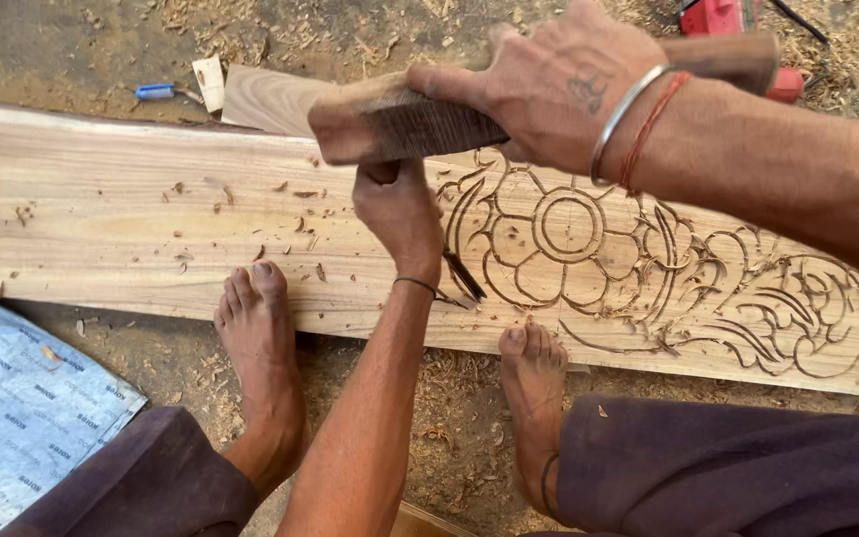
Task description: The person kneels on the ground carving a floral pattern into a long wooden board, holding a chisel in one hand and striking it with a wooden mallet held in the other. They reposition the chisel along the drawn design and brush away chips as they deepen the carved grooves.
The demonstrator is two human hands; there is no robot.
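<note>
A long pale wooden plank (101,209) lies across the ground with a flower and leaf pattern (569,234) carved into its right half. My left hand (400,214) is shut on a chisel (464,273) whose dark blade points down at the carving's left edge. My right hand (549,85) grips a thick wooden mallet (400,124) held just above the left hand. A metal bangle and red thread circle the right wrist.
My two bare feet (256,318) rest on the plank's near edge. Wood chips litter the plank and dirt. A sheet of blue-grey sandpaper (22,408) lies at lower left. A small board (265,99), a blue marker (154,91) and a red tool (723,18) lie beyond the plank.
</note>
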